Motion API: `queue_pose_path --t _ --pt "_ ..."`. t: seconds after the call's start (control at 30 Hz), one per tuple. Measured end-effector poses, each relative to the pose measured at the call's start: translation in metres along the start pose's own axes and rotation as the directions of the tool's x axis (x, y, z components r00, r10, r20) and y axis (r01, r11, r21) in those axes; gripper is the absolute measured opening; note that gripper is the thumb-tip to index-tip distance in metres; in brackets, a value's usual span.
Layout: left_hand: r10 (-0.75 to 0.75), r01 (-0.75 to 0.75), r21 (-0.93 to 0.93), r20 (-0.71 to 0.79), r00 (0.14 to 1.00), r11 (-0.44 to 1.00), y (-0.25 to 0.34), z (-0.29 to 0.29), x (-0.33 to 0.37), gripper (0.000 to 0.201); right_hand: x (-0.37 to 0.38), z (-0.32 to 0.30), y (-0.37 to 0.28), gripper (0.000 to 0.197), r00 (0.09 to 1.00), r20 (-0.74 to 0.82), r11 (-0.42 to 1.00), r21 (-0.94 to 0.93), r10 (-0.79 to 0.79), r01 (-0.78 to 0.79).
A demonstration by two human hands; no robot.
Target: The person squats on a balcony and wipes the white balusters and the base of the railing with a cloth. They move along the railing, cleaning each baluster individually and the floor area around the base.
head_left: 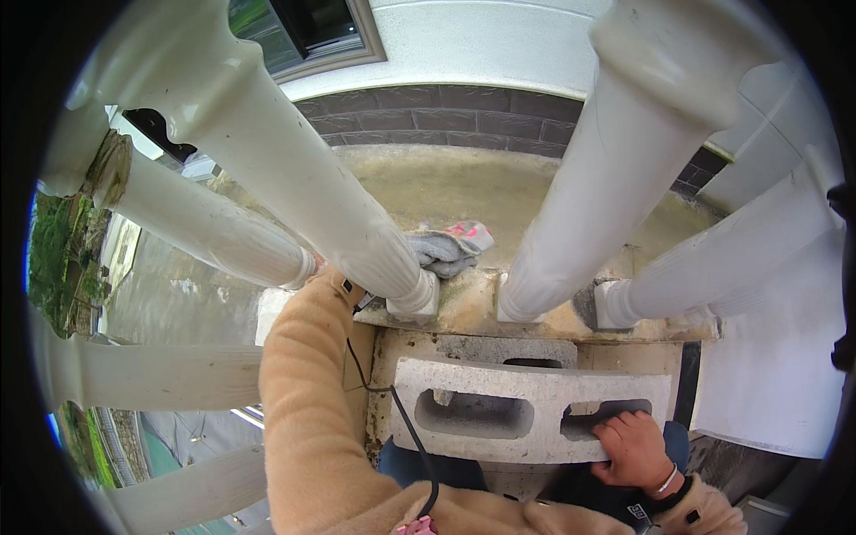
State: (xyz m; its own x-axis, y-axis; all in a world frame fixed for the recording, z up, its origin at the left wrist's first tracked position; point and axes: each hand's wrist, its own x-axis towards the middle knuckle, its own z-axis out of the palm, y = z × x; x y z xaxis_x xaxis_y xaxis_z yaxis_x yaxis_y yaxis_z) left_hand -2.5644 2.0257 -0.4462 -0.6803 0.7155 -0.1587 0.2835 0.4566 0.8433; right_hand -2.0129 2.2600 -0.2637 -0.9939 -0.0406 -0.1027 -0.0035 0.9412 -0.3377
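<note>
A grey concrete block (544,383) with two oblong holes lies across in front of me, above my legs. At its right end, my right hand (631,448) is closed on it, the fingers hooked into the right-hand hole. Behind it, a second concrete block (464,348) is partly covered. My left arm, in a tan fleece sleeve (308,374), reaches forward to a white baluster (343,214). That baluster hides most of my left hand, so its fingers do not show. Just past the baluster's foot, a grey cloth (446,251) with pink patches lies crumpled; whether my left hand touches it cannot be seen.
More white balusters (588,196) stand on a stained ledge (468,303) ahead, with narrow gaps between them. A black cable (406,415) hangs along my left arm. Beyond are a wet concrete floor (464,183) and a wall with dark tiles (446,120). A white panel (776,357) borders the right.
</note>
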Motion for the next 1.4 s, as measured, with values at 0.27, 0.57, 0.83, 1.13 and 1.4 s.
queue_pose_path --t 0.27,0.57,0.83,1.13,1.4 --pt "0.008 -0.014 -0.053 -0.109 0.994 0.999 -0.017 0.049 -0.031 0.041 -0.005 -0.002 0.0 0.05 1.0 -0.023 0.999 -0.03 0.019 -0.02" --pt "0.049 -0.065 -0.08 -0.18 0.983 0.995 -0.016 0.037 -0.025 0.04 0.001 -0.002 -0.001 0.052 0.999 0.039 0.999 -0.025 0.027 -0.026" --pt "0.023 -0.024 -0.025 -0.031 0.999 0.999 -0.008 0.018 0.0 0.038 0.0 -0.003 -0.002 0.052 1.0 0.028 0.999 -0.053 0.009 -0.008" --pt "-0.015 -0.019 -0.234 -0.143 0.99 0.972 -0.041 0.072 -0.045 0.037 -0.005 0.002 0.001 0.049 1.0 -0.029 0.999 -0.046 -0.011 0.009" --pt "0.192 -0.503 -0.641 -0.492 0.849 0.58 0.092 0.005 -0.095 0.03 -0.007 0.006 0.004 0.044 0.999 0.015 0.997 -0.066 -0.028 0.029"
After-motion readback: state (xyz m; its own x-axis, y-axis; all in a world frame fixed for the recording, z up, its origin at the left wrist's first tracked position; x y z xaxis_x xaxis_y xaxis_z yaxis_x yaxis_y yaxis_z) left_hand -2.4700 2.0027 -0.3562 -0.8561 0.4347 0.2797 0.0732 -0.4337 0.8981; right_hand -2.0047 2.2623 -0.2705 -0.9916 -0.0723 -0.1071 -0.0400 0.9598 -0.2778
